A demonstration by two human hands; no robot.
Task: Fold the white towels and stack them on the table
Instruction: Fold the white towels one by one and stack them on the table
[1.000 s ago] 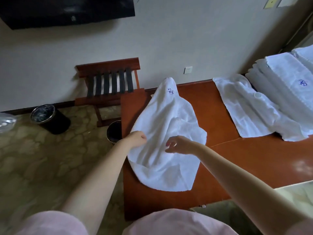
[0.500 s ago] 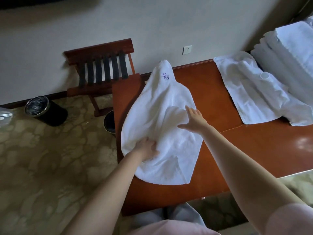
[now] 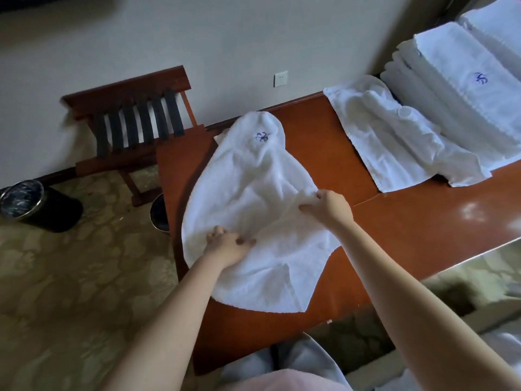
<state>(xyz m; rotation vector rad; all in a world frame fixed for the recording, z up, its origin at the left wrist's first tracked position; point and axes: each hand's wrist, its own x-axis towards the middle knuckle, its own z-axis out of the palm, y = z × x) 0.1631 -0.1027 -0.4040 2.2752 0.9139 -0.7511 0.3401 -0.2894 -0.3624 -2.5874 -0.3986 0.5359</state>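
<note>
A white towel [image 3: 248, 198] with a blue emblem lies crumpled on the left end of the red-brown table [image 3: 408, 230]. My left hand [image 3: 228, 244] pinches a fold of it near its left side. Its right edge is gripped by my right hand [image 3: 329, 208], fingers curled into the cloth. A stack of folded white towels [image 3: 462, 88] stands at the far right of the table. In front of that stack lies another loose white towel [image 3: 394, 139], spread flat.
A wooden luggage rack [image 3: 135, 119] with dark straps stands against the wall left of the table. A black bin [image 3: 33, 204] sits on the patterned floor at far left, and a second bin [image 3: 159, 213] beside the table's left edge.
My right hand, flat on the towel half a second ago, now grips its right edge. My left hand stays on the left part of the towel. The camera has moved closer.
</note>
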